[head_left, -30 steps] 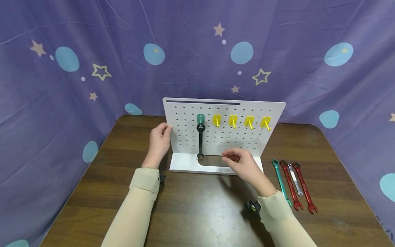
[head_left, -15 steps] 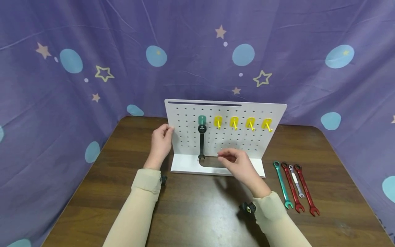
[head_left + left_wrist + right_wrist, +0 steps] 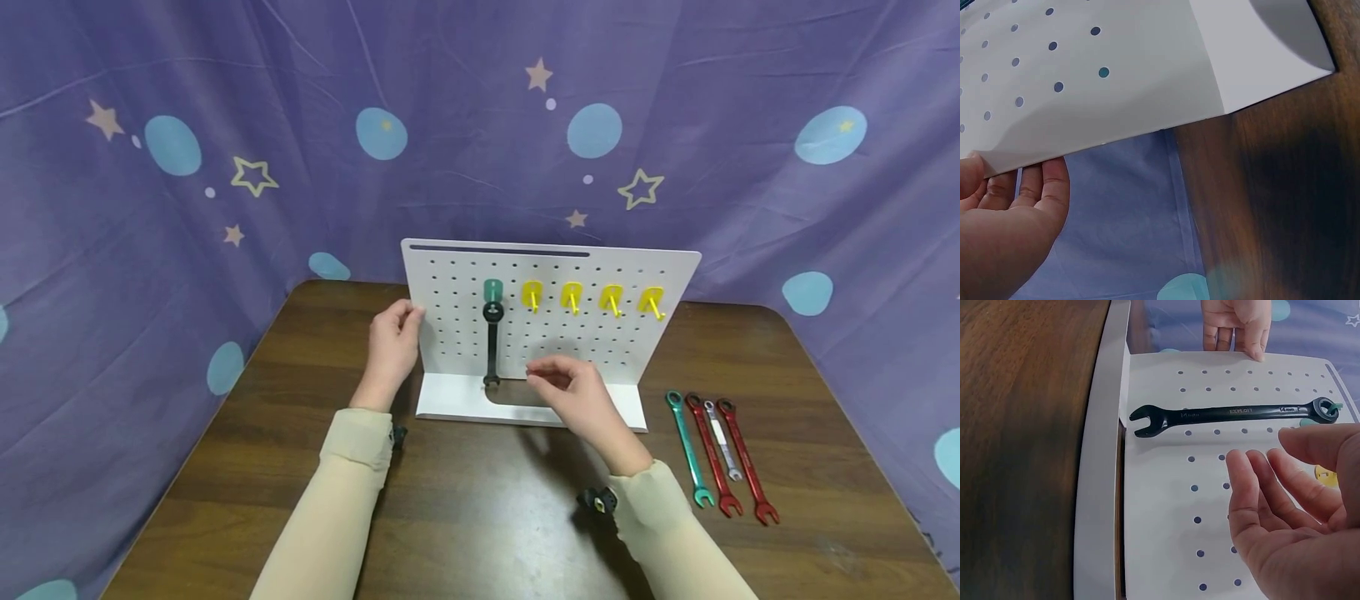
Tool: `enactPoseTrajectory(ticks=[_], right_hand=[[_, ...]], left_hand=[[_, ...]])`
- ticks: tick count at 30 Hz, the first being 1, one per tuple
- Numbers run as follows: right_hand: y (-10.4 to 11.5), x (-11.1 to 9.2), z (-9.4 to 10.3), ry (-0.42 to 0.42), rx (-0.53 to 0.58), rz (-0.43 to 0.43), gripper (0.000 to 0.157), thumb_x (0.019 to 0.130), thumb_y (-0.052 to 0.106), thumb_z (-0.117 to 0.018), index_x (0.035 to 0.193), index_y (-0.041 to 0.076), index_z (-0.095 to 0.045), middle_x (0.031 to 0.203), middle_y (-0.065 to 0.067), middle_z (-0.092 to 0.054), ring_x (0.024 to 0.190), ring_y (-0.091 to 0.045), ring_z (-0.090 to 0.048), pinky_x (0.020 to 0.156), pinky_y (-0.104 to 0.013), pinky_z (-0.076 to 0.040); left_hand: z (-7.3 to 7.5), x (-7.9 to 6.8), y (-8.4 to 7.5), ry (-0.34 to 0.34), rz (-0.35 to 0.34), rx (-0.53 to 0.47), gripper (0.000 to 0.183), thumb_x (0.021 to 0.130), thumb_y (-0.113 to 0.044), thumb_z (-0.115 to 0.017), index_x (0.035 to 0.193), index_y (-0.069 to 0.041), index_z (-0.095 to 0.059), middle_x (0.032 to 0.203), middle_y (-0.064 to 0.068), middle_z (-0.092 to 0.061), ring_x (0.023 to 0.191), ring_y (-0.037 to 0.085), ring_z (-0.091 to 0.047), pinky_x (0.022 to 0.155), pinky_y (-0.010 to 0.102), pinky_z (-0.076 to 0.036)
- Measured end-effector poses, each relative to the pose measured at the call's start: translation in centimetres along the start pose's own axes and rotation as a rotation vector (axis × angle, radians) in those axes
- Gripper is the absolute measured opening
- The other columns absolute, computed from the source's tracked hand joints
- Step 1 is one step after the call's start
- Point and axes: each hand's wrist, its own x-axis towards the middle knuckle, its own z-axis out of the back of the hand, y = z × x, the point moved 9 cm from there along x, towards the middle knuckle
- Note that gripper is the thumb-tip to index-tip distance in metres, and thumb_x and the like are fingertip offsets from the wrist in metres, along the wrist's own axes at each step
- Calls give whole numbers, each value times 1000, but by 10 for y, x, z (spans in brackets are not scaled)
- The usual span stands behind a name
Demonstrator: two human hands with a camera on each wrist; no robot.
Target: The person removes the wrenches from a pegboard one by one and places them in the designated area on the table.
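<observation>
A white pegboard [image 3: 465, 333] stands on the table, bearing one green hook [image 3: 492, 289] and several yellow hooks [image 3: 572, 293]. From the green hook hangs a black combination wrench [image 3: 1241, 414] by its ring end, its open end pointing down. My left hand [image 3: 392, 346] grips the board's left edge, thumb on the front and fingers behind in the left wrist view. In front of the lower board is my right hand [image 3: 581, 396], right of the wrench and apart from it. Its fingers [image 3: 1244, 487] are loosely bent, with a gap to the thumb and nothing held.
Right of the board, a green wrench [image 3: 688, 450], a small silver wrench [image 3: 722, 442] and two red wrenches [image 3: 714, 454] lie side by side on the brown wooden table [image 3: 465, 500]. A purple patterned curtain [image 3: 480, 167] hangs behind.
My right hand has shifted slightly left, toward the hanging wrench. The left hand keeps its grip on the board's edge, and the wrench still hangs on the green hook.
</observation>
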Motion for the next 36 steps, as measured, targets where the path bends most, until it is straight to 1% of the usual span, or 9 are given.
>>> enactPoseTrajectory(ticks=[5,8,10,15,18,25,30,36], right_hand=[[2,4,-3,1,-5,2,16,94,6,-73,110,3,-74,104,-10,-73,93,-20,-68,84,-37,-54],[2,6,-6,-5,-4,11,16,94,5,-73,109,0,-74,103,-9,-73,92,-20,-68,83,-37,-55],[3,7,-9,-7,1,23,16,93,3,-73,109,-1,-73,103,-11,-73,91,-20,-68,82,-36,-55],[4,8,-12,-14,12,40,16,93,0,-72,108,-4,-73,102,-13,-73,91,-20,-68,83,-35,-55],[4,9,-13,-17,14,33,16,93,1,-72,108,-5,-73,102,-12,-73,91,-20,-68,84,-35,-55],[3,14,-16,-28,27,16,17,93,3,-73,109,-4,-73,102,-10,-73,91,-21,-68,83,-36,-55],[4,18,-20,-35,24,30,16,93,4,-74,108,-2,-74,100,-6,-73,90,-20,-69,82,-37,-55],[6,22,-22,-54,24,38,15,92,3,-74,107,-1,-75,100,-5,-73,90,-20,-68,83,-37,-55]], left_hand=[[0,1,0,1,-3,-4,20,106,-12,-57,100,3,-69,85,17,-66,75,24,-53,64,36,-43],[0,1,0,2,-1,-2,21,106,-12,-57,101,4,-69,87,17,-67,75,25,-54,66,37,-44],[0,0,0,2,0,-3,21,106,-12,-57,101,4,-69,88,18,-67,76,25,-55,66,37,-45],[0,-1,0,1,-5,-2,20,106,-12,-57,102,4,-69,90,18,-68,77,26,-56,65,36,-45],[0,-1,0,0,-9,1,20,106,-11,-57,101,4,-69,89,18,-68,76,25,-55,65,35,-45],[-2,0,3,4,0,-10,21,106,-12,-57,101,3,-69,88,17,-67,75,25,-54,64,35,-44],[0,0,2,-12,-4,-9,20,106,-11,-57,101,5,-69,87,18,-68,74,25,-54,64,34,-44],[-1,0,2,-12,-6,-14,20,106,-11,-58,101,4,-70,87,17,-68,75,24,-55,65,34,-45]])
